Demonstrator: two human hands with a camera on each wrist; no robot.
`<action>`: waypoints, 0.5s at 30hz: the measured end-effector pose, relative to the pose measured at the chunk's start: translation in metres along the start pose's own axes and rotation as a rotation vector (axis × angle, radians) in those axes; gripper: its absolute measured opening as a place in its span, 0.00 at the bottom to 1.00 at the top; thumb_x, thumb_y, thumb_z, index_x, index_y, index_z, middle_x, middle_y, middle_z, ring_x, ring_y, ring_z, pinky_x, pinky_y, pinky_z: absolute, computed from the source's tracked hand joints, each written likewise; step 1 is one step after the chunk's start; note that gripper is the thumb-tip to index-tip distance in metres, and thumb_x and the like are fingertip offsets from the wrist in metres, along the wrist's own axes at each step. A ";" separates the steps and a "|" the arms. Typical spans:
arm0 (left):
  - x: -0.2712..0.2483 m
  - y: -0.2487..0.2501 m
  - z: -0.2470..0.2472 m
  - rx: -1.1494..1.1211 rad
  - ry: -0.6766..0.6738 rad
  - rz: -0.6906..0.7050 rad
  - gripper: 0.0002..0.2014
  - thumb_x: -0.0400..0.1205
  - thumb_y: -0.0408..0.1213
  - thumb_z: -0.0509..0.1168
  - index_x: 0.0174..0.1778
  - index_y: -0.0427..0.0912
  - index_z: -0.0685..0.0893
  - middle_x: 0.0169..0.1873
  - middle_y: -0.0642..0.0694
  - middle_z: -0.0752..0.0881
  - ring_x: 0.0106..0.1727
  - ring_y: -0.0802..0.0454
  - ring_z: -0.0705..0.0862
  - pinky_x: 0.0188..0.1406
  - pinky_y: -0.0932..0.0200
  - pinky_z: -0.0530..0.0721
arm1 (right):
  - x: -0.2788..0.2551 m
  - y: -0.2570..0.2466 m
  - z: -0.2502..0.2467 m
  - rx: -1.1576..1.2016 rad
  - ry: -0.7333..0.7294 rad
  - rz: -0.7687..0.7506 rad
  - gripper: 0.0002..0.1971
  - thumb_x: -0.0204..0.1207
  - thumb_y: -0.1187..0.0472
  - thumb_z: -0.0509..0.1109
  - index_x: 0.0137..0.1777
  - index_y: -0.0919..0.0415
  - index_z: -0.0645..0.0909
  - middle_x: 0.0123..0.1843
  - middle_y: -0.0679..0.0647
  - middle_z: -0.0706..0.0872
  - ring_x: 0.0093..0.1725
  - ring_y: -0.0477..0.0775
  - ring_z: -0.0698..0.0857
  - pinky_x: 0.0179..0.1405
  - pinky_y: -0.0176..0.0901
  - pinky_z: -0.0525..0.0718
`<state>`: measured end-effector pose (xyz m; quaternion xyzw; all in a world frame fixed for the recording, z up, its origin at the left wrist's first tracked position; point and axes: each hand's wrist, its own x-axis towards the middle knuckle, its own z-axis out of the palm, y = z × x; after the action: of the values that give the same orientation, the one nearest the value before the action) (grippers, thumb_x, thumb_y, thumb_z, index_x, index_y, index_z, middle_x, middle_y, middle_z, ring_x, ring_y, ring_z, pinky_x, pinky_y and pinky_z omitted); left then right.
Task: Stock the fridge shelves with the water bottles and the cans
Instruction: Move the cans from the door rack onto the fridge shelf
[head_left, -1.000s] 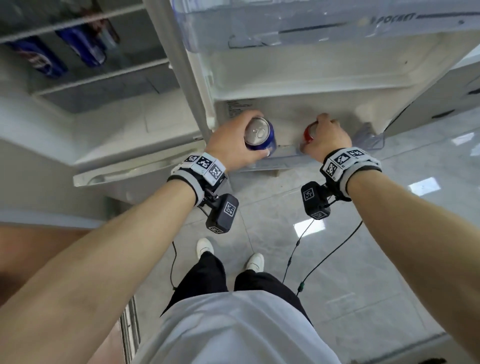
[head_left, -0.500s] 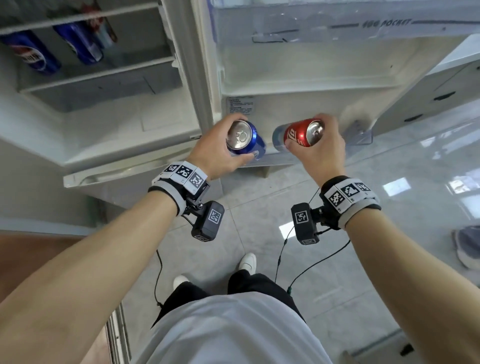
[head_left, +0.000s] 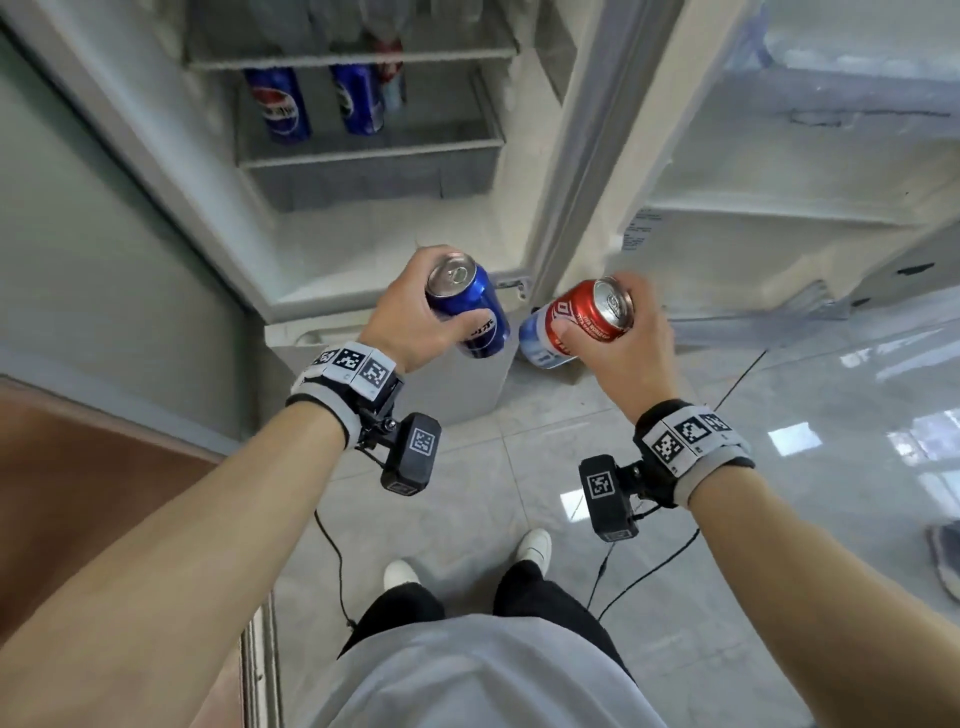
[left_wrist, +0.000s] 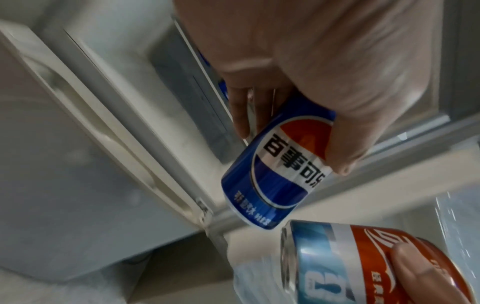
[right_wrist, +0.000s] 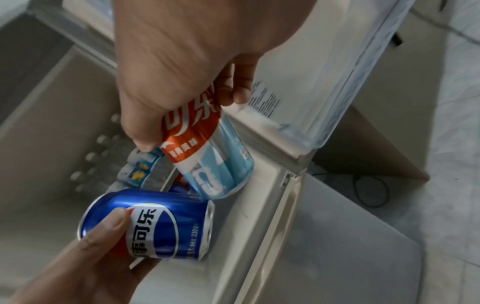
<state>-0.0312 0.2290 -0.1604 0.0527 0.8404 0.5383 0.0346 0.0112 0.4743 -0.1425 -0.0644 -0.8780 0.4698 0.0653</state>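
My left hand (head_left: 415, 317) grips a blue cola can (head_left: 470, 309) (left_wrist: 275, 174) (right_wrist: 155, 224), tilted, in front of the open fridge's lower edge. My right hand (head_left: 623, 338) grips a red and pale-blue can (head_left: 576, 325) (right_wrist: 207, 156) (left_wrist: 363, 265), also tilted, just right of the blue one. The two cans are close but apart. Inside the fridge, two blue cans (head_left: 280, 106) and a third can stand on a glass shelf (head_left: 374, 156). In the right wrist view, water bottles (right_wrist: 103, 160) with white caps show deeper in the fridge.
The open fridge door (head_left: 810, 171) with clear door bins stands at the right. An empty lower compartment (head_left: 374, 244) lies below the can shelf. A wooden surface (head_left: 78, 493) is at the left. Grey tiled floor (head_left: 519, 493), cables and my white shoes lie below.
Both hands have lifted the cans away from the door's bottom bin and carried them left, toward the fridge interior. The head view has swung left and up onto the shelves.
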 end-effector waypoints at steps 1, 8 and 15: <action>-0.003 -0.005 -0.017 0.007 0.014 -0.015 0.32 0.71 0.42 0.81 0.68 0.51 0.74 0.56 0.63 0.81 0.57 0.61 0.83 0.58 0.68 0.79 | 0.001 -0.011 0.014 0.009 -0.014 -0.022 0.33 0.63 0.50 0.83 0.67 0.45 0.72 0.53 0.38 0.80 0.54 0.46 0.85 0.57 0.53 0.89; 0.006 -0.026 -0.108 -0.004 0.146 -0.078 0.31 0.72 0.41 0.80 0.68 0.54 0.74 0.59 0.56 0.82 0.59 0.55 0.82 0.58 0.66 0.79 | 0.036 -0.083 0.080 0.045 -0.104 -0.134 0.32 0.66 0.51 0.83 0.67 0.43 0.71 0.54 0.35 0.79 0.54 0.42 0.84 0.58 0.45 0.88; 0.061 -0.035 -0.143 -0.058 0.274 -0.113 0.32 0.73 0.42 0.79 0.71 0.51 0.74 0.61 0.54 0.82 0.60 0.54 0.83 0.59 0.62 0.78 | 0.105 -0.114 0.119 0.060 -0.107 -0.125 0.33 0.68 0.55 0.81 0.71 0.45 0.70 0.61 0.42 0.79 0.57 0.44 0.83 0.58 0.40 0.86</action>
<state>-0.1101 0.0931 -0.1319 -0.0696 0.8229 0.5618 -0.0485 -0.1192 0.3325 -0.1077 0.0177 -0.8680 0.4937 0.0493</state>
